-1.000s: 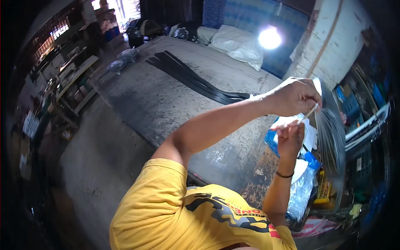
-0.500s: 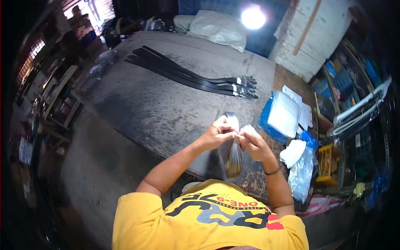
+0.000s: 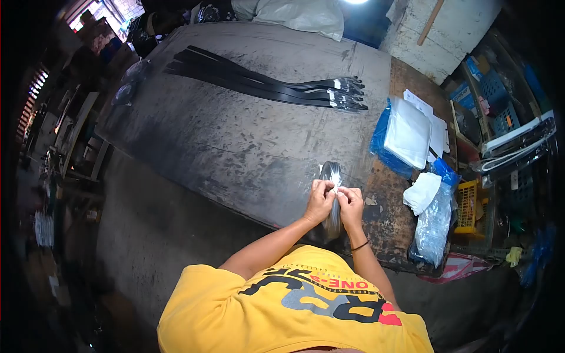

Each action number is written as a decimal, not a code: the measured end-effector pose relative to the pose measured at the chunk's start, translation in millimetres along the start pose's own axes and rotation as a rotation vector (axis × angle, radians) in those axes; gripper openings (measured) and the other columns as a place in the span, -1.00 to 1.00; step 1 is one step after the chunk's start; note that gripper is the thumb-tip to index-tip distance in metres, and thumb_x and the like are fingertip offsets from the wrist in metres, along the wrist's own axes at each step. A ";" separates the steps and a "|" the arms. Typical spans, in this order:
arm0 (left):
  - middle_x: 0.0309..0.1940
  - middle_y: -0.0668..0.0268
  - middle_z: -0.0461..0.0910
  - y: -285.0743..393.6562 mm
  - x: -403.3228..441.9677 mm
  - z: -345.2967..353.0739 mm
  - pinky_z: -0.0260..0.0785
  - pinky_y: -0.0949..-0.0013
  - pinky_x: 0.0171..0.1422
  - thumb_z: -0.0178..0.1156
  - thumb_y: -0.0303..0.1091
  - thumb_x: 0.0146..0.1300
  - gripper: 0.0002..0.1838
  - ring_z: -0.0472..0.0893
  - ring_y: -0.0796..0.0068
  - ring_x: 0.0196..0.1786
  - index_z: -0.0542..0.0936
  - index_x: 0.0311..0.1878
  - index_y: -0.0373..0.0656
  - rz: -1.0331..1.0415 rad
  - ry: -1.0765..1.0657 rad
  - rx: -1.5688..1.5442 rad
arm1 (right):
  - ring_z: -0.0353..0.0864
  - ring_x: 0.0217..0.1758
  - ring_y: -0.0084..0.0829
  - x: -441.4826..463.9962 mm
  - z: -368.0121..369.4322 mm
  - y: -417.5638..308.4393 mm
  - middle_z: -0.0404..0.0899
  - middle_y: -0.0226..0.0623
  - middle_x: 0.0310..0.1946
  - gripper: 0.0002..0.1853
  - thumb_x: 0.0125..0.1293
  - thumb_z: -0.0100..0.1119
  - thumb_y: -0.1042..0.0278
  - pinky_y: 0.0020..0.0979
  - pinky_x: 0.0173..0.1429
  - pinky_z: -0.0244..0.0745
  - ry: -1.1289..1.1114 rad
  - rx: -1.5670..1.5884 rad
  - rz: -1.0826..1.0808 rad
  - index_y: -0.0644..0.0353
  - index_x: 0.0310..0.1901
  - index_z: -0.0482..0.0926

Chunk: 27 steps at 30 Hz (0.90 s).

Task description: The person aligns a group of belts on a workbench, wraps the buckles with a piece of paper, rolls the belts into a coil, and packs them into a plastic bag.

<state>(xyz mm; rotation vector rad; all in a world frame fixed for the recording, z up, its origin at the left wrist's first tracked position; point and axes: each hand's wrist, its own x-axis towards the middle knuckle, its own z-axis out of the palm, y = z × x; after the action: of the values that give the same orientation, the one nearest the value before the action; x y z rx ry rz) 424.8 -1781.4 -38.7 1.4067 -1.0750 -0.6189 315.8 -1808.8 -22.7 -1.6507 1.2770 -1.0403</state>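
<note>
A dark, looped bundle in clear plastic wrap [image 3: 332, 228] lies near the front edge of the table, between my hands. Its shiny plastic is bunched at the middle, and what it contains is hard to make out. My left hand [image 3: 319, 202] pinches the gathered plastic from the left. From the other side, my right hand [image 3: 351, 206] closes its fingertips on the same spot, touching the left fingers. Farther up the table lie several long black straps that look like belts [image 3: 253, 88], their right ends in clear plastic with white labels.
A stack of clear plastic bags [image 3: 407, 132] on blue film sits at the right, over some papers [image 3: 438, 138]. Nearer are a white crumpled sheet [image 3: 422, 193] and a clear plastic pack [image 3: 432, 232]. Shelving with a yellow crate [image 3: 469, 206] stands beyond the worn table [image 3: 247, 153].
Both hands have come closer together and lower over the bundle, still on the gathered plastic. The bundle now stands straighter between them. The view has tilted down.
</note>
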 end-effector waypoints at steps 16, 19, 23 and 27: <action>-0.24 0.23 0.42 7.5 2.9 -5.8 0.35 0.37 -0.08 0.18 -0.35 0.19 -0.80 0.46 0.39 -0.15 0.61 -0.23 -0.28 -0.113 -0.254 0.009 | 0.44 -0.41 -0.66 0.4 -27.6 17.7 0.44 -0.45 -0.37 -0.92 0.12 0.24 0.56 -0.59 -0.36 0.37 -0.129 0.207 0.093 0.30 -0.33 0.66; -0.20 0.28 0.34 18.9 -4.7 -1.3 0.26 0.41 0.07 0.16 -0.34 0.22 -0.80 0.34 0.47 -0.05 0.59 -0.21 -0.29 -0.326 -0.210 -0.031 | 0.47 -0.40 -0.65 14.2 -37.3 16.5 0.43 -0.46 -0.34 -0.93 0.13 0.23 0.58 -0.61 -0.35 0.41 -0.322 0.387 0.138 0.31 -0.32 0.64; -0.22 0.31 0.36 85.3 -29.6 -13.6 0.20 0.44 0.12 0.13 -0.37 0.25 -0.83 0.33 0.48 -0.03 0.58 -0.23 -0.29 -0.374 0.055 -0.007 | 0.43 -0.25 -0.59 19.1 -47.0 -17.0 0.37 -0.41 -0.26 -0.83 0.03 0.30 0.58 -0.58 -0.19 0.38 -0.473 0.422 -0.096 0.24 -0.32 0.53; -0.23 0.36 0.34 199.2 -68.6 -44.9 0.22 0.46 0.03 0.11 -0.42 0.27 -0.89 0.34 0.49 -0.08 0.57 -0.25 -0.25 -0.228 0.237 -0.062 | 0.33 -0.29 -0.55 5.5 -72.2 -118.4 0.30 -0.36 -0.29 -0.72 -0.08 0.33 0.54 -0.57 -0.22 0.30 -0.653 0.464 -0.304 0.20 -0.33 0.44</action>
<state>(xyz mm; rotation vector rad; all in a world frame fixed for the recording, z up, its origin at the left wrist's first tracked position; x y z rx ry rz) 385.6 -1675.1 144.4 1.5176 -0.7092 -0.6251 288.8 -1799.6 113.2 -1.6377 0.3355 -0.7828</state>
